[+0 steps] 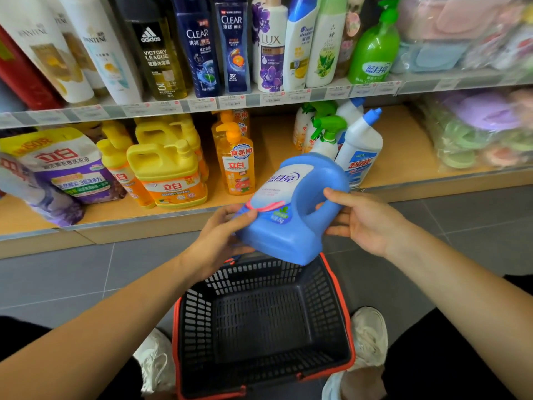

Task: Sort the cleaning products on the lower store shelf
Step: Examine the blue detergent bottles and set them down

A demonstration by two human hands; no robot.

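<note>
A blue detergent jug [288, 226] with a white label is tilted in the air in front of the lower shelf [178, 217] and above a basket. My left hand [222, 241] grips its lower left corner, thumb on the label. My right hand [360, 220] holds the jug's handle side, thumb over the handle and fingers beneath. On the lower shelf stand yellow jugs [170, 174], an orange pump bottle [236, 166], purple refill bags [66, 168], green-trigger spray bottles [326, 134] and white toilet-cleaner bottles [360, 148].
A dark shopping basket [259, 321] with a red rim sits on the grey tiled floor between my shoes. The upper shelf [202, 105] carries shampoo and body-wash bottles. Bagged soft goods [476, 131] fill the right end of both shelves. Bare shelf board lies between the orange bottle and the sprays.
</note>
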